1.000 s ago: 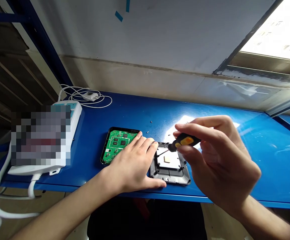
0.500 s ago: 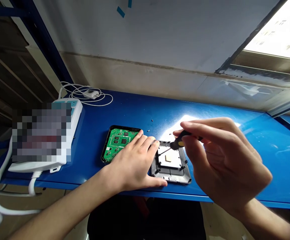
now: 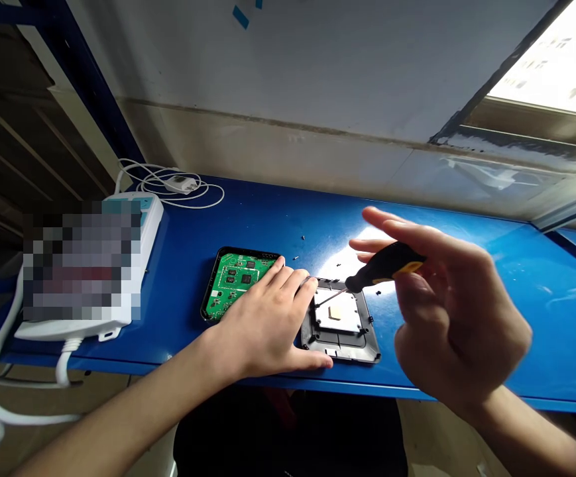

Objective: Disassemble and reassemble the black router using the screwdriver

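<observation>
In the head view my right hand [image 3: 459, 311] holds a black-and-yellow screwdriver [image 3: 382, 265], its handle between thumb and fingers. The thin shaft slants down left, and its tip meets the upper left corner of a white plate [image 3: 351, 319] with a tan pad. That plate lies in a dark plastic cover [image 3: 352, 351]. My left hand [image 3: 262, 315] lies flat with fingers spread, over the cover's left side, thumb along its front edge. The same fingers partly hide a green circuit board [image 3: 235, 278] in a black casing on the left.
Several tiny screws [image 3: 295, 258] lie on the blue table [image 3: 262, 205] behind the parts. A white power strip [image 3: 153, 222] with a blurred-out area stands at the left. Behind it is a coiled white cable [image 3: 213, 207]. A wall rises along the back.
My right hand's fingers have spread and shifted on the screwdriver, showing more of its handle. The tip stays at the same corner. My left hand stays in place.
</observation>
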